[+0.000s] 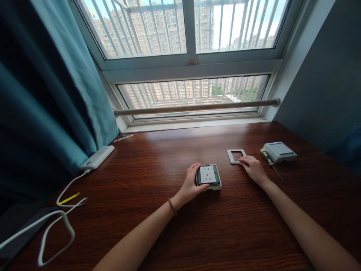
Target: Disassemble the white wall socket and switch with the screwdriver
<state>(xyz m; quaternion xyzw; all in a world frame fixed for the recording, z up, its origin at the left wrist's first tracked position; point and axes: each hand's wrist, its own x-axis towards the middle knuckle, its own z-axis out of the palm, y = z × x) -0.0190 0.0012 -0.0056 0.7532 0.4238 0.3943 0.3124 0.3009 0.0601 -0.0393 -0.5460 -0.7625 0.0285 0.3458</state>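
Observation:
My left hand [194, 181] grips a wall socket [208, 174] by its left side, thumb along the near edge and fingers at the far corner. The socket rests on the table with its white outlet face up and its dark inner frame bare. To the right, my right hand [253, 168] has its fingers closed at the near right corner of a white square cover frame [232, 157], which lies on or just above the wood; which of these I cannot tell. Beyond that hand, a screwdriver [267, 157] leans against a white box [279, 151].
A white power strip [98, 157] with its looped white cable [73, 226] lies on the left, a yellow strip [69, 198] beside it. Blue curtains [64, 94] hang at the left. A horizontal rail [194, 108] crosses the window behind the brown table [158, 150].

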